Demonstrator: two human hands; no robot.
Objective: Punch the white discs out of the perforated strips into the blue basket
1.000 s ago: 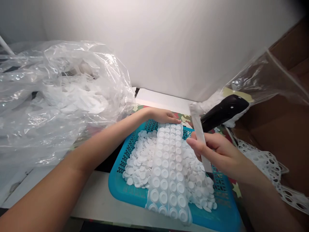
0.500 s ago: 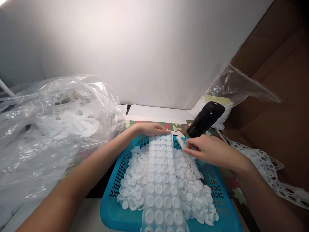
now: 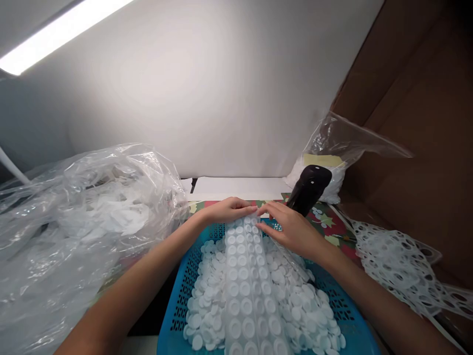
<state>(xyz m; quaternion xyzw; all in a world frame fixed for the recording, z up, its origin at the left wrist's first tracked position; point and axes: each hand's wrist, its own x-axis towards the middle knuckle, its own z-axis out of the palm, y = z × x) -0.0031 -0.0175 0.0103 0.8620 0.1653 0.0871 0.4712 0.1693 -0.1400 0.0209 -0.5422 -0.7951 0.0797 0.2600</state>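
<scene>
A long white sheet of round discs (image 3: 247,291) lies lengthwise over a heap of loose white discs (image 3: 295,301) in a blue perforated basket (image 3: 185,291). My left hand (image 3: 227,210) grips the sheet's far end, fingers curled over it. My right hand (image 3: 291,229) is closed on a narrow white strip (image 3: 297,264) that runs back under its palm along the sheet's right side. Its fingertips touch the sheet's far right corner, close to my left hand.
A large crumpled clear plastic bag (image 3: 81,222) of white scraps fills the left. A black handheld tool (image 3: 308,187) stands behind the basket, beside a smaller bag of white pieces (image 3: 332,167). Punched-out white webbing (image 3: 399,261) lies at right against brown cardboard (image 3: 424,123).
My right hand has dropped from holding the strip upright and moved left to the sheet's far end, meeting my left hand. The view has tilted upward.
</scene>
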